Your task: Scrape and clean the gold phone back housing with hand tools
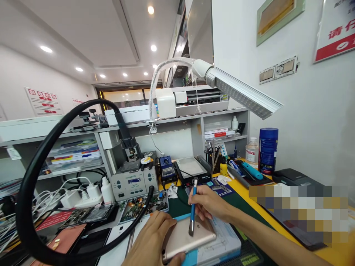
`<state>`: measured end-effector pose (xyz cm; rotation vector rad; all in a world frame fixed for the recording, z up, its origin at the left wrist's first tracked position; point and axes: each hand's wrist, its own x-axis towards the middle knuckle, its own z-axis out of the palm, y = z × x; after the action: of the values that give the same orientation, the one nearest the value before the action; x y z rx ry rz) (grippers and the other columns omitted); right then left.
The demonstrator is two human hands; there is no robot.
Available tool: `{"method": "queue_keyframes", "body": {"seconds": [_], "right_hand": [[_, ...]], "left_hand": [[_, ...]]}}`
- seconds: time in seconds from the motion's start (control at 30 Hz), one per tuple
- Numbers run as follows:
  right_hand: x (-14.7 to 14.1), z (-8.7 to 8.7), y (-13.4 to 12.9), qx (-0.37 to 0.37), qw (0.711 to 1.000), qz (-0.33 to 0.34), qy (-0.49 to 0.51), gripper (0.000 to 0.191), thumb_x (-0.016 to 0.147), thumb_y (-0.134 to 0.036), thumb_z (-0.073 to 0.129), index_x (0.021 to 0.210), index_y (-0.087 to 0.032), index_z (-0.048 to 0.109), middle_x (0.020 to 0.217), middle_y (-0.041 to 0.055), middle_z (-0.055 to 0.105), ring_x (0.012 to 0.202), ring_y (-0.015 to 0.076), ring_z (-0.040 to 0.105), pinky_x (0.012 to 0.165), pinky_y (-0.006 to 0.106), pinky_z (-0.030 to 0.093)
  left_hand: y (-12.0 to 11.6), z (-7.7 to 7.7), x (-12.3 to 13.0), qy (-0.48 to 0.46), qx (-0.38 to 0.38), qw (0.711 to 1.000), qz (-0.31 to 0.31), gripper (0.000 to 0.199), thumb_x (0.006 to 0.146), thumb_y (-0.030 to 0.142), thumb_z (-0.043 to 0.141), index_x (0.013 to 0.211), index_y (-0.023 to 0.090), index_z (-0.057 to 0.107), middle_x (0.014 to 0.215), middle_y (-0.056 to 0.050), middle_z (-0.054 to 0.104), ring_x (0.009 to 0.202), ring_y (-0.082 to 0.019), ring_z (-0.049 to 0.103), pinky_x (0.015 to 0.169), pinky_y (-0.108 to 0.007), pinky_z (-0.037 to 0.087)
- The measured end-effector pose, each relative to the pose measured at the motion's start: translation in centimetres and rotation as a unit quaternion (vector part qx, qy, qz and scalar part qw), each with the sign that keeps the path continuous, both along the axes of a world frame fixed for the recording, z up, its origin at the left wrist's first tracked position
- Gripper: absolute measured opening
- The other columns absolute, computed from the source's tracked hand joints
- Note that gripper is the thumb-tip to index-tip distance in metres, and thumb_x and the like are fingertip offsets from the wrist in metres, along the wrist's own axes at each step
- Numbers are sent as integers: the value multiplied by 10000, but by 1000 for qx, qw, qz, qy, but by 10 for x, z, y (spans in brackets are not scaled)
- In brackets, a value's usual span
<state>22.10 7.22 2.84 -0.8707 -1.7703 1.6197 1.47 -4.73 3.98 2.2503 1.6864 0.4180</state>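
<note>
A gold phone (180,238) lies back side up, slightly tilted, on a light-blue and white box (227,240). My left hand (151,236) grips the phone's left side, with the thumb at its near edge and the fingers along the far-left edge. In my right hand (203,203) is a blue pen-shaped tool with metal ends (193,205), held upright between thumb and fingers. Its wide lower metal end is at the phone's back; whether it touches, I cannot tell. Part of the phone's left edge is hidden by my left hand.
A thick black hose (24,207) loops across the left side from the grey soldering station (135,183). A tray of small circuit parts (159,195) stands beyond my left hand. An LED lamp (244,90) hangs overhead. A blue can (268,151) stands at right.
</note>
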Motion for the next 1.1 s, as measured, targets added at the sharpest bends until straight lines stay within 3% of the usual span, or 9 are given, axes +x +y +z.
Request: {"method": "queue_keyframes", "body": {"seconds": [0.17, 0.47, 0.67, 1.1], "right_hand": [[-1, -3, -1, 14, 1000, -6, 11, 164, 726, -322, 614, 708, -168, 558, 482, -18, 575, 358, 96, 493, 323, 178, 267], [-2, -5, -3, 17, 1000, -9, 21, 148, 742, -308, 612, 715, -170, 566, 472, -18, 576, 352, 106, 497, 310, 181, 249], [0, -3, -4, 39, 998, -15, 38, 140, 760, -293, 595, 703, -168, 568, 468, -23, 571, 358, 102, 502, 325, 179, 272], [-4, -9, -6, 52, 998, 27, 36, 129, 821, -286, 592, 755, -182, 553, 416, -40, 546, 350, 114, 498, 352, 183, 332]], "left_hand": [[-2, 4, 2, 2, -11, 1000, -1, 524, 774, 340, 649, 1277, 194, 626, 1273, -124, 588, 1236, -326, 549, 1066, -486, 451], [-1, -3, 0, -2, 6, 1000, -19, 390, 816, 312, 611, 1196, 219, 617, 1205, -98, 584, 1169, -295, 568, 1018, -463, 475], [-2, -3, 1, 13, 5, 1000, -12, 402, 813, 310, 607, 1204, 218, 612, 1232, -101, 587, 1191, -293, 570, 1033, -461, 478], [0, -7, 0, 24, 16, 1000, -8, 434, 812, 328, 606, 1232, 219, 616, 1257, -103, 589, 1214, -293, 577, 1053, -457, 482]]}}
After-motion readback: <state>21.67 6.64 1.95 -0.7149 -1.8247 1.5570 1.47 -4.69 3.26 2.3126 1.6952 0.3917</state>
